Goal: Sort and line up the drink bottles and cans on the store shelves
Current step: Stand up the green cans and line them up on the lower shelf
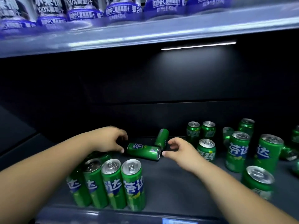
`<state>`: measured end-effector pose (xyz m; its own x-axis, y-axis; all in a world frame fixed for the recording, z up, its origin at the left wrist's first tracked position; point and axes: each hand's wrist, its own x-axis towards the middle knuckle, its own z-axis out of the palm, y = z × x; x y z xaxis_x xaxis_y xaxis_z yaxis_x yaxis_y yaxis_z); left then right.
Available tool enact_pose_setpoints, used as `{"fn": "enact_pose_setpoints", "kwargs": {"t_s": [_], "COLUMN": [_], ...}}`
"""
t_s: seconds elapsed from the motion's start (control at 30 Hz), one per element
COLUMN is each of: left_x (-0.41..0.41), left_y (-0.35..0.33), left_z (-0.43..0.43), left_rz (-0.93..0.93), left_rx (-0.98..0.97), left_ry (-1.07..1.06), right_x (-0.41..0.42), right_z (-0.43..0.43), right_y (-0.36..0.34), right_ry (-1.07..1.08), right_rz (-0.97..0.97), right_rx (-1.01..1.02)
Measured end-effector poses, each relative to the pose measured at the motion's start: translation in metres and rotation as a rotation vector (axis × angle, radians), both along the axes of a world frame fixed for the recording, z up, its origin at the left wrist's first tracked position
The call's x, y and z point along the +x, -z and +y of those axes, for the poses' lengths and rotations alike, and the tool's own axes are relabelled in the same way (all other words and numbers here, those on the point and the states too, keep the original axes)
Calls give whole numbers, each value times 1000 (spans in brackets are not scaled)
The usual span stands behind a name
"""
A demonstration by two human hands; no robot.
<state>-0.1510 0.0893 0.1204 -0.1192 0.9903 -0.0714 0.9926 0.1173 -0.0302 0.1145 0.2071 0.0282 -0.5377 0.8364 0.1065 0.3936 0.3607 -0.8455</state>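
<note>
Two bare arms are showing, uncovered from the frame edges to the fingertips. The left forearm (pixel 48 162) is filling the lower left of the frame, looking broad and smooth near the camera and narrowing toward the wrist. The left hand (pixel 110 139), just left of centre, is showing a short, plain left thumbnail (pixel 122 150). The right forearm (pixel 226 183) is spanning the lower right, likewise bare and smooth. The right hand (pixel 179 151), just right of centre, is showing a short, unpainted right thumbnail (pixel 163 153).
</note>
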Motion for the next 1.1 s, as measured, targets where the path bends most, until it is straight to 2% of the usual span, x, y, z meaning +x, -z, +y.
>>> {"fn": "enact_pose_setpoints", "kwargs": {"t_s": [0.2, 0.37, 0.63, 0.83, 1.1], "left_x": [-33, -55, -67, -69, -63], "left_y": [7, 30, 61, 74, 81], "left_z": [52, 86, 120, 127, 124], "left_rz": [1, -24, -149, -185, -77], "left_rx": [-155, -177, -288, -348, -346], "left_ry": [63, 141, 295, 303, 351], "right_x": [-43, -77, -110, -115, -112], "right_z": [27, 46, 61, 67, 65], "right_y": [22, 34, 40, 47, 51], "right_ry": [154, 259, 329, 356, 452], "right_rz": [-22, -47, -296, -274, -176], "right_rx": [-59, -115, -106, -121, -87]}}
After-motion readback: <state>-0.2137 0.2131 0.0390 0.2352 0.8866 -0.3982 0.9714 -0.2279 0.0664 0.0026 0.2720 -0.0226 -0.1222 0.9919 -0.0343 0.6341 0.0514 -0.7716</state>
